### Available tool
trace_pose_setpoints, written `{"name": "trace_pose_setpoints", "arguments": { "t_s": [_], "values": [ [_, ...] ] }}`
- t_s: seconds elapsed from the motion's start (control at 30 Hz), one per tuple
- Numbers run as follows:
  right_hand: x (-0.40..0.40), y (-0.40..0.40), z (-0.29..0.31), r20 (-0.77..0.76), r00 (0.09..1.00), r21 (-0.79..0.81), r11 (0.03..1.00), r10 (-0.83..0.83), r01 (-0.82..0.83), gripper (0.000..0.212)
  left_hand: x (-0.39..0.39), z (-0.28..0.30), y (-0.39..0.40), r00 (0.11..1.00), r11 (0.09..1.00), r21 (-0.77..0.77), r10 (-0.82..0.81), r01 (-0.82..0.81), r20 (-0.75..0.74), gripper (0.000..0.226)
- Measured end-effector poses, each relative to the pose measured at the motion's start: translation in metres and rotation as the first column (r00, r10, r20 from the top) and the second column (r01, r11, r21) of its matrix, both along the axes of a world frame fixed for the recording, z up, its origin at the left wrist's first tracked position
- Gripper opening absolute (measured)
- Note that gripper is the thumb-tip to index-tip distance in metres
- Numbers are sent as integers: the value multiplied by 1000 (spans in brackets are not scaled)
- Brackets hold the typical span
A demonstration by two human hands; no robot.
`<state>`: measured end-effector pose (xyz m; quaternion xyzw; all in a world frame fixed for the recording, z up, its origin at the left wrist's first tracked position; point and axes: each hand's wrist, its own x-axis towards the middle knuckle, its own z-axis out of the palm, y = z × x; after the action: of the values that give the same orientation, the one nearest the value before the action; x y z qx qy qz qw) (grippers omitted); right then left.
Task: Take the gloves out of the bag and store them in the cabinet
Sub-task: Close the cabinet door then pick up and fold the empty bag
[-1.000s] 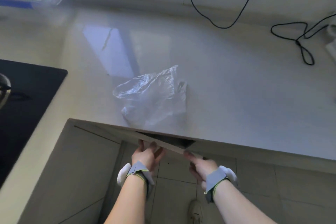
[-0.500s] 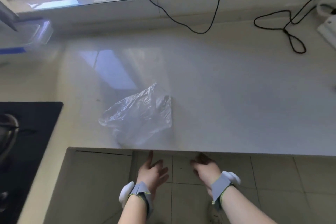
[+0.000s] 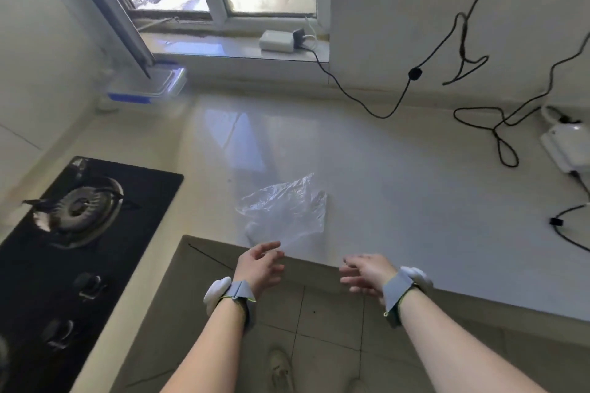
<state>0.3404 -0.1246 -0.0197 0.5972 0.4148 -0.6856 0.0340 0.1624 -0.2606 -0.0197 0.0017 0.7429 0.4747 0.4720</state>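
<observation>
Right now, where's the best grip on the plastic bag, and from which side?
Pinch the crumpled, raised upper-left edge of the plastic bag, probably coming from the near counter edge with the left hand, which is closest. The rest lies flat and thin, hard to pinch.

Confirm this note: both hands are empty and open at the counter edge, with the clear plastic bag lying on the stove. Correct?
Not quite. The head view shows the plastic bag lying on the white countertop, right of the stove, not on it. Left hand and right hand are indeed empty and open.

Black gas hob (image 3: 76,233) left; cables (image 3: 498,134) trail across the counter (image 3: 399,188).
</observation>
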Motion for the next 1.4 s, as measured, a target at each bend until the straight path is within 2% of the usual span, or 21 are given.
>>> {"name": "trace_pose_setpoints", "arguments": {
  "t_s": [0.1,0.2,0.3,0.37,0.4,0.43,0.5,0.53,0.63,0.73,0.8,0.87,0.97,1.13,1.2,1.27,1.3,1.33,1.37,1.4],
  "values": [
    [-34,11,13,-23,1000,108,994,6,-3,29,-33,-3,5,996,999,0,40,-40,-79,23],
    [-84,23,27,-14,1000,234,972,-18,21,28,-82,-12,14,986,996,-30,77,-82,-151,38],
    [-108,27,29,-26,999,337,941,-19,26,44,-99,-21,13,974,996,-82,-58,41,-217,65],
    [-125,29,28,-31,999,321,947,6,4,52,-106,-29,18,976,988,-64,-147,139,-162,77],
    [-132,28,28,-29,999,299,954,22,-13,46,-108,-34,22,976,984,-55,-176,170,-128,74],
    [-145,27,24,-31,999,282,959,39,-29,32,-114,-42,27,970,977,-38,-214,211,-114,61],
    [-163,26,23,-42,998,231,972,44,-33,31,-123,-42,36,945,951,2,-307,310,-113,16],
    [-172,25,27,-80,996,202,979,27,-10,31,-129,-42,41,941,946,47,-312,320,-129,11],
    [-190,29,49,-292,949,118,980,-120,160,17,-147,-26,52,981,956,241,-141,169,-129,26],
    [-195,41,84,-425,875,91,950,-233,297,9,-169,14,62,983,935,351,16,49,-180,23],
    [-193,48,105,-441,865,155,929,-239,335,2,-181,40,69,968,911,410,64,43,-243,23],
    [-188,54,127,-438,868,259,892,-233,370,13,-188,66,76,956,885,463,96,46,-278,22],
    [-176,66,150,-363,893,423,808,-265,411,18,-196,100,82,930,855,514,136,64,-342,21],
    [-153,86,180,-371,864,495,715,-341,494,19,-198,152,92,895,789,608,205,87,-395,27],
    [-145,89,197,-261,907,648,636,-331,419,21,-191,176,96,875,761,640,230,111,-426,28],
    [-141,87,209,4,958,848,509,-287,149,34,-184,194,95,820,762,614,208,206,-534,26],
    [-138,84,216,76,972,903,428,-223,28,41,-179,205,96,769,770,573,176,281,-614,25],
    [-137,80,224,77,992,932,361,-101,-35,47,-172,214,96,717,772,524,130,360,-684,23],
    [-140,73,234,29,997,938,344,67,-51,53,-165,225,97,672,767,475,78,431,-736,22],
    [-145,64,244,-28,971,924,376,238,-65,58,-157,236,98,631,752,430,25,499,-775,21]
  ]
}}
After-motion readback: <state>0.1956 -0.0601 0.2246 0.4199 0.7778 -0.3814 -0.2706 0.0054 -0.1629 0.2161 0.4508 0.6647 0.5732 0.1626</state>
